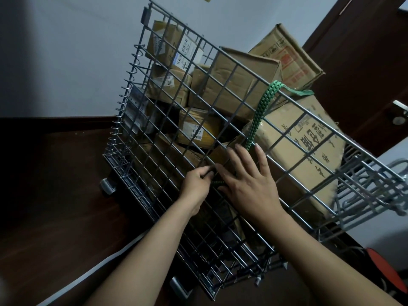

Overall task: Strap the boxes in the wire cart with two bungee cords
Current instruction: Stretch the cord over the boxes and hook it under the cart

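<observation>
A grey wire cart stands in front of me, packed with several cardboard boxes. A green bungee cord runs from the cart's top rim, over the largest box, down the outside of the near wire side to my hands. My left hand pinches the cord's lower end against a wire of the near side. My right hand lies flat on the mesh beside it with straight, spread fingers, over the cord. The cord's hook is hidden between my hands.
The cart stands on a dark wooden floor beside a pale wall. A dark door with a metal handle is at the right. A folded metal frame hangs on the cart's right end. A red object lies at the lower right.
</observation>
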